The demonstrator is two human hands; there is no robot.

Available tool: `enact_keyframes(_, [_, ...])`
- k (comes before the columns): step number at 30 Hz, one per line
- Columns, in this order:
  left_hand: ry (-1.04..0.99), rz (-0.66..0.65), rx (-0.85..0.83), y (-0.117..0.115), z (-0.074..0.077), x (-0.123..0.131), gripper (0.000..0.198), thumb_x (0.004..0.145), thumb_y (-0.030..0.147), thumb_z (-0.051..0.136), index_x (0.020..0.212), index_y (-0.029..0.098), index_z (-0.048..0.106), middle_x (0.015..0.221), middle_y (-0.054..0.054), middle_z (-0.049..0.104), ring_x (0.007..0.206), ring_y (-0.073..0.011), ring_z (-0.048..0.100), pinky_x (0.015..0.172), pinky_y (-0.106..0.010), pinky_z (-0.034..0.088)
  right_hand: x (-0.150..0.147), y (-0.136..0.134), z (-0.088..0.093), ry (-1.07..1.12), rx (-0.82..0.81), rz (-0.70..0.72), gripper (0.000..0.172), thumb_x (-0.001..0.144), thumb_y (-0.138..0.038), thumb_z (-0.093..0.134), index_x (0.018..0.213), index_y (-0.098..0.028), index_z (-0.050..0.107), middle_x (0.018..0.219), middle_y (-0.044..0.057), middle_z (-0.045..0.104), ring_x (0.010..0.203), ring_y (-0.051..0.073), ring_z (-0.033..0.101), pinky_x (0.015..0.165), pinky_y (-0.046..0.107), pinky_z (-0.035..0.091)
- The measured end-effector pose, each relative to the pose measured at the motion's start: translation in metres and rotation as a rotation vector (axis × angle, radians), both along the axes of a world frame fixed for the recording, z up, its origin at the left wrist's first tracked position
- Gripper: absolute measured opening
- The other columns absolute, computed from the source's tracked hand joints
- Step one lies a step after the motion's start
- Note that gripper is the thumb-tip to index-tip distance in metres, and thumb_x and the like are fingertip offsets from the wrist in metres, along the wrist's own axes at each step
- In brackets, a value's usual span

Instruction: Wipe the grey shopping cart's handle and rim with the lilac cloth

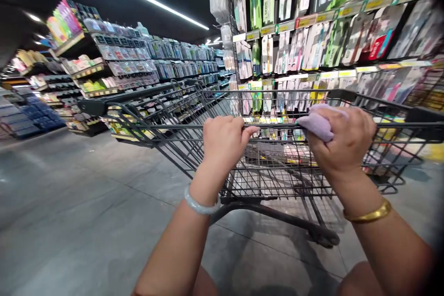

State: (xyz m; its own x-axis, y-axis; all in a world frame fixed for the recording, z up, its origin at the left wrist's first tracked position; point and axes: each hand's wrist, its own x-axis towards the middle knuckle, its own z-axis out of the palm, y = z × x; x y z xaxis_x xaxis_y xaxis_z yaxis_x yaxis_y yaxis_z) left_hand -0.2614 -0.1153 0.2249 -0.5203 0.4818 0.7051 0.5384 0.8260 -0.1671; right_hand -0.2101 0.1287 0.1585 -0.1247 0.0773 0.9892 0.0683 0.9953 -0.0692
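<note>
A dark metal shopping cart stands sideways in front of me. My left hand is closed over its upper side rail, knuckles up, the thumb lying along the bar. Further right, my right hand is clenched around a bunched lilac cloth, resting at the same rail. Part of the cloth sticks out past the thumb side; the rest is hidden in the fist. Whether the fingers of that hand also wrap the rail cannot be made out.
Beyond the cart rises a display rack hung with packaged small goods. Stocked shelves line the aisle at the left, with blue stacked packs further off. Grey concrete floor spreads left of the cart. My knees show at the bottom edge.
</note>
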Motion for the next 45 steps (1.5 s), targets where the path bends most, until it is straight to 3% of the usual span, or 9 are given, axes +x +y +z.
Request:
enact_keyframes(4, [-0.025, -0.086, 0.037, -0.002, -0.002, 0.002, 0.053, 0.098, 0.063, 0.036, 0.085, 0.021, 0.065, 0.077, -0.004, 0.068, 0.077, -0.0218, 0.061, 0.071, -0.036, 0.034, 0.001, -0.011, 0.005, -0.029, -0.049, -0.035, 0.034, 0.090, -0.050, 0.055, 0.109, -0.024, 0.067, 0.104, 0.009, 0.065, 0.101, 0.027, 0.060, 0.094, 0.044, 0.045])
enact_keyframes(8, [-0.074, -0.255, 0.121, -0.033, 0.012, 0.001, 0.032, 0.100, 0.048, 0.048, 0.115, 0.027, 0.066, 0.109, -0.002, 0.073, 0.102, -0.0197, 0.063, 0.088, -0.037, 0.040, 0.003, -0.016, 0.009, -0.048, 0.028, -0.007, 0.037, 0.089, -0.055, 0.053, 0.105, -0.026, 0.069, 0.098, 0.007, 0.067, 0.097, 0.028, 0.062, 0.092, 0.045, 0.045])
enact_keyframes(12, [-0.015, -0.011, 0.129, -0.091, 0.030, -0.005, 0.024, 0.098, 0.046, 0.054, 0.102, 0.033, 0.073, 0.116, 0.000, 0.073, 0.113, -0.0238, 0.061, 0.103, -0.044, 0.030, 0.006, -0.007, 0.012, -0.104, -0.109, -0.020, 0.032, 0.091, -0.050, 0.050, 0.104, -0.026, 0.068, 0.092, 0.010, 0.067, 0.095, 0.030, 0.063, 0.087, 0.047, 0.044])
enact_keyframes(17, [-0.127, 0.213, -0.014, -0.132, 0.034, -0.022, 0.048, 0.099, 0.055, 0.041, 0.072, 0.023, 0.065, 0.078, -0.004, 0.070, 0.079, -0.0232, 0.060, 0.074, -0.036, 0.034, -0.004, -0.034, 0.009, -0.037, -0.136, -0.025, 0.034, 0.086, -0.049, 0.059, 0.107, -0.024, 0.069, 0.103, 0.012, 0.066, 0.100, 0.033, 0.062, 0.086, 0.051, 0.049])
enact_keyframes(24, [-0.093, 0.188, -0.026, -0.131, 0.027, -0.029, 0.050, 0.100, 0.056, 0.037, 0.067, 0.022, 0.053, 0.072, -0.004, 0.063, 0.072, -0.0215, 0.055, 0.065, -0.033, 0.027, -0.021, -0.101, -0.009, -0.072, 0.178, 0.301, 0.053, 0.083, -0.018, 0.064, 0.134, -0.031, 0.056, 0.137, 0.009, 0.053, 0.133, 0.033, 0.048, 0.118, 0.062, 0.035])
enact_keyframes(29, [-0.064, 0.198, -0.032, -0.132, 0.022, -0.031, 0.048, 0.100, 0.055, 0.038, 0.069, 0.022, 0.054, 0.074, -0.004, 0.064, 0.075, -0.0217, 0.056, 0.067, -0.033, 0.028, -0.037, -0.135, 0.000, -0.034, 0.166, 0.461, 0.050, 0.086, -0.012, 0.060, 0.132, -0.032, 0.058, 0.136, 0.005, 0.058, 0.134, 0.028, 0.049, 0.122, 0.063, 0.029])
enact_keyframes(34, [-0.061, 0.156, 0.002, -0.134, 0.020, -0.036, 0.044, 0.101, 0.049, 0.041, 0.072, 0.022, 0.058, 0.076, -0.004, 0.065, 0.077, -0.0218, 0.057, 0.070, -0.034, 0.030, -0.064, -0.188, -0.005, -0.063, 0.527, 0.583, 0.036, 0.092, -0.017, 0.058, 0.127, -0.027, 0.062, 0.143, 0.002, 0.058, 0.144, 0.024, 0.040, 0.121, 0.051, 0.038])
enact_keyframes(41, [0.008, 0.167, 0.131, -0.128, 0.006, -0.036, 0.041, 0.099, 0.052, 0.044, 0.077, 0.022, 0.062, 0.081, -0.006, 0.066, 0.085, -0.0247, 0.059, 0.080, -0.038, 0.038, -0.045, -0.172, -0.029, -0.359, 0.865, 0.663, 0.016, 0.092, -0.018, 0.060, 0.104, -0.025, 0.068, 0.110, -0.002, 0.071, 0.108, 0.018, 0.063, 0.112, 0.040, 0.045])
enact_keyframes(45, [0.104, 0.086, 0.325, -0.118, -0.010, -0.026, 0.028, 0.100, 0.045, 0.046, 0.102, 0.023, 0.064, 0.115, -0.009, 0.068, 0.115, -0.0254, 0.058, 0.104, -0.044, 0.037, -0.016, -0.159, -0.040, -0.584, 0.767, 0.649, 0.007, 0.087, -0.019, 0.065, 0.083, -0.025, 0.065, 0.087, -0.002, 0.067, 0.086, 0.018, 0.060, 0.083, 0.038, 0.051])
